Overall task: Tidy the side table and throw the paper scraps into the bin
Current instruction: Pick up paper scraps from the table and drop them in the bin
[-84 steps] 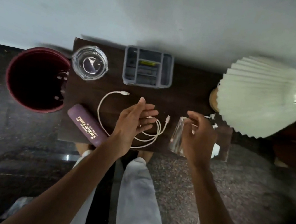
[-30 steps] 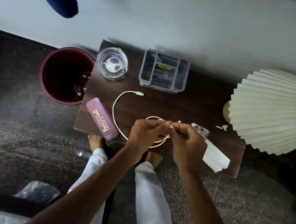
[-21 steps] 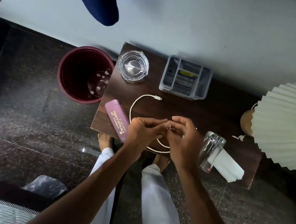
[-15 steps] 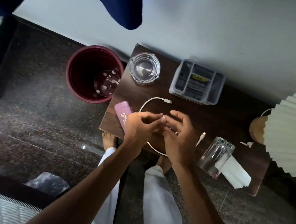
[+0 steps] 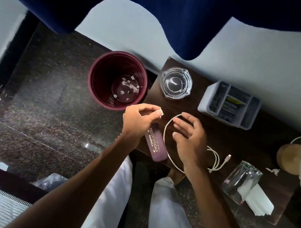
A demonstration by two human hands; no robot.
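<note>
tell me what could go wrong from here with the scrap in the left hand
The left hand pinches the paper scrap above the table edge, not yet over the bin; let go now and it may land on the floor. A second scrap lies by the lamp base and could be missed.

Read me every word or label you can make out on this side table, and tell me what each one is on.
"OPTICALS": gold print on the purple case, start hidden by the left hand.
Smaller gold line beside it: too small.
Yellow label in the grey organiser: blurred.
</note>
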